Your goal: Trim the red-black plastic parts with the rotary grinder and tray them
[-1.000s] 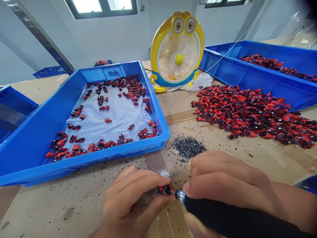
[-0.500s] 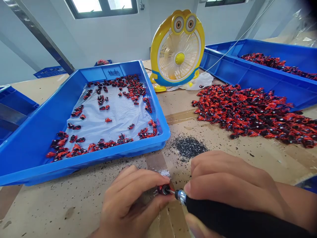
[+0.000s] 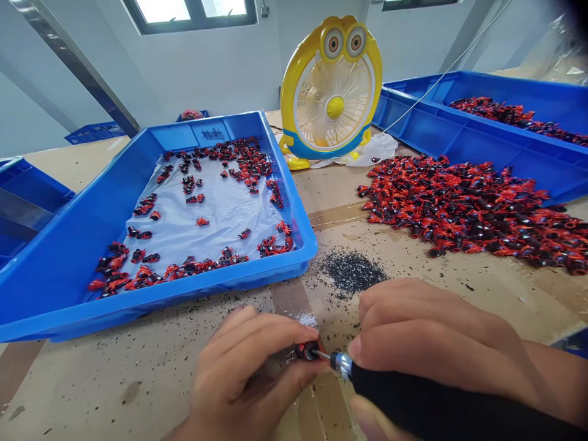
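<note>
Between thumb and fingertips, my left hand (image 3: pixel 250 370) pinches a small red and black plastic part (image 3: pixel 307 350), its round opening facing right. My right hand (image 3: pixel 432 343) is wrapped around a black handheld rotary tool (image 3: pixel 441 401) with a silver collar. The tool's thin bit points left and its tip is at the part's opening; how deep it sits I cannot tell. Just beyond my hands lies a small heap of black shavings (image 3: pixel 353 271) on the cardboard-covered table (image 3: pixel 151 380).
A blue tray (image 3: pixel 294 262) at left holds scattered red and black parts on a white sheet. A big pile of such parts (image 3: pixel 459 208) lies at right, before another blue tray (image 3: pixel 482 141). A yellow fan (image 3: pixel 335 108) stands behind, near a thin cord (image 3: pixel 445 73).
Both hands appear slightly further right, along with the whole scene. A little more of the bit shows between the tool's collar and the part. Both grips are unchanged.
</note>
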